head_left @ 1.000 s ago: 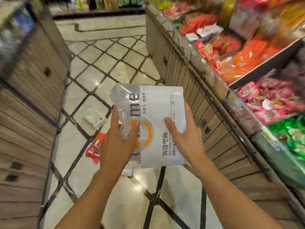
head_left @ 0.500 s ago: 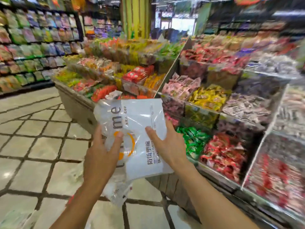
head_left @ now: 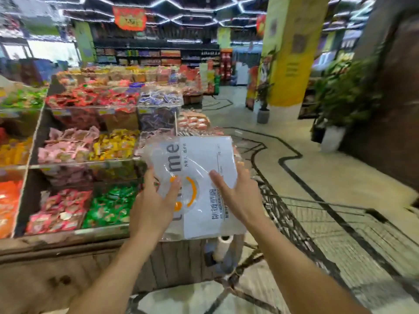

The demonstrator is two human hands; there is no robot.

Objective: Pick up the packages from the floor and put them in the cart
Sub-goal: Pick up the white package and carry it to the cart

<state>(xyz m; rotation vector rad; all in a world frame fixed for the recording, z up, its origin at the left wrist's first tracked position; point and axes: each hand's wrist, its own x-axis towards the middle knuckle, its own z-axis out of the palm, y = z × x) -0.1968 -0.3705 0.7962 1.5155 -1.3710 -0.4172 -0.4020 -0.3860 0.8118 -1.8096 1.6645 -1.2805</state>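
- Package (head_left: 199, 177): clear glossy plastic film, crinkled, catching glare; inside it a white matt sheet with printed text and an orange ring.
- Left hand (head_left: 156, 205) and right hand (head_left: 235, 196): bare skin pressed flat on the film, 1 on each side.
- Cart (head_left: 328, 223), near right: dark wire mesh, metal, dull finish.
- Display stand (head_left: 68, 264), near left: brown wood planks, grain and knots showing, matt.
- Snack packets (head_left: 108, 207) on the stand: shiny foil-like wrappers; clear glossy dividers between bins.
- Floor (head_left: 340, 177): polished stone-look tile, pale, reflective, with dark inlaid lines.
- Pillar (head_left: 292, 53), far right: smooth yellow surface.
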